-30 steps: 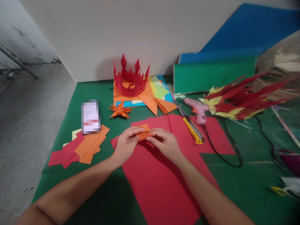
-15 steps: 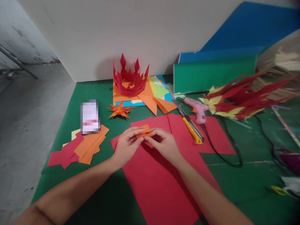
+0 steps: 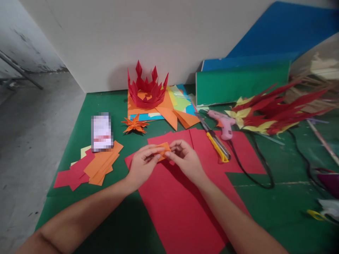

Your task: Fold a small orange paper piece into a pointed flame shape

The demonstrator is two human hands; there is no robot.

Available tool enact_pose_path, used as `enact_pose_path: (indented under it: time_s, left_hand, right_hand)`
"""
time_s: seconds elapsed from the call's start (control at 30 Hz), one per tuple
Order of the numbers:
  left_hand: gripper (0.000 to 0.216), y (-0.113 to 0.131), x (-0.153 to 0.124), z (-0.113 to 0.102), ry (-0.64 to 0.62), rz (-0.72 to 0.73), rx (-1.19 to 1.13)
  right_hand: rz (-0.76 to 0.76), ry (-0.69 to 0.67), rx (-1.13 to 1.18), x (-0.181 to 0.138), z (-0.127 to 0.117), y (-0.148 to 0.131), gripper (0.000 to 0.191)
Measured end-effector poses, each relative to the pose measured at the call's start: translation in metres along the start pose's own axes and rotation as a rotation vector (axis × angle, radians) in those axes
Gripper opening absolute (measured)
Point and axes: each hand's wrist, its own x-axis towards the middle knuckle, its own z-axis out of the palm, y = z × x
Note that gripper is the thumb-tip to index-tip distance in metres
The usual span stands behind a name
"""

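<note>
A small piece of orange paper [image 3: 164, 149] is held above the red sheets [image 3: 182, 197] on the table. My left hand [image 3: 144, 164] pinches its left side between thumb and fingers. At the right edge, the thumb and curled fingers of my right hand [image 3: 185, 158] close on the same piece. Fingers cover parts of the paper, so its folds are hard to make out. Beyond my hands sit a folded orange paper flower [image 3: 135, 124] and a red paper crown [image 3: 148, 102], the crown resting on a stack of coloured sheets [image 3: 134, 117].
Left lie orange strips [image 3: 102, 164], red strips [image 3: 79, 173] and a pixelated phone-like object [image 3: 102, 132]. To the right are a yellow utility knife [image 3: 217, 144], a pink glue gun [image 3: 225, 125] with a black cord, and red-yellow paper flames [image 3: 270, 109]. Behind stands a green board [image 3: 243, 83].
The orange paper has turned so its flat face shows more. My right fingers have lifted and curled at its right edge; my left hand has barely moved.
</note>
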Motion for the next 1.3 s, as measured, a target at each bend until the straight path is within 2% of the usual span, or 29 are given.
enact_pose_path:
  time_s: [0.37, 0.53, 0.8, 1.13, 1.3]
  left_hand:
    - [0.022, -0.0071, 0.0003, -0.0018, -0.038, 0.191, 0.152]
    - [0.023, -0.0058, 0.0002, -0.0026, -0.059, 0.233, 0.153]
    - [0.020, -0.0044, 0.0003, -0.0022, -0.073, 0.184, 0.127]
    - [0.014, -0.0088, -0.0010, 0.0014, -0.140, -0.020, -0.137]
    - [0.013, -0.0055, -0.0004, 0.0007, -0.114, 0.033, -0.078]
  right_hand:
    - [-0.002, 0.000, -0.147, -0.0021, -0.0020, -0.0034, 0.030]
    - [0.010, 0.018, -0.129, -0.0022, -0.0023, -0.0033, 0.031]
    - [0.003, 0.048, -0.102, -0.0031, -0.0032, -0.0031, 0.033]
    - [-0.050, 0.087, -0.168, -0.0061, 0.0011, -0.0048, 0.031]
    - [-0.074, 0.099, -0.203, -0.0067, 0.0018, -0.0024, 0.031]
